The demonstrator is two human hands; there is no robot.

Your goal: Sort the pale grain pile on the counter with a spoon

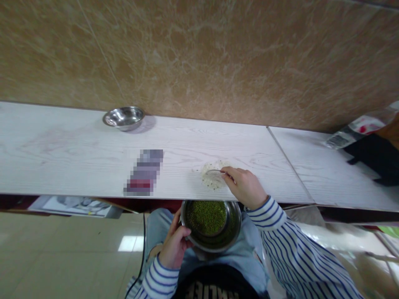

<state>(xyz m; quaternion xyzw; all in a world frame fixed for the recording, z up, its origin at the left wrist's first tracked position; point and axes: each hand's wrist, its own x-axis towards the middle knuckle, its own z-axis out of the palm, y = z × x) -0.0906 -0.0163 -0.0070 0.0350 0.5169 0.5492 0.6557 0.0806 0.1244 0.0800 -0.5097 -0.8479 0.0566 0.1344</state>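
My left hand (175,244) is closed on the rim of a steel bowl (232,232), which sits over my lap just below the table's front edge. Small green beans (207,216), like mung beans, lie inside it. Above the table, my right hand (245,185) pinches the handle of a metal spoon (214,170). The spoon's end is over a patch of white grains (212,180) mixed with dark specks, spread on the tabletop near its front edge. Whether the spoon carries anything is too small to tell.
A second steel bowl (124,118) stands at the back left by the wall. A blurred-out flat object (144,172) lies left of the grains. Plastic packaging (358,128) and a black item (375,158) are at the far right of the white table (77,166).
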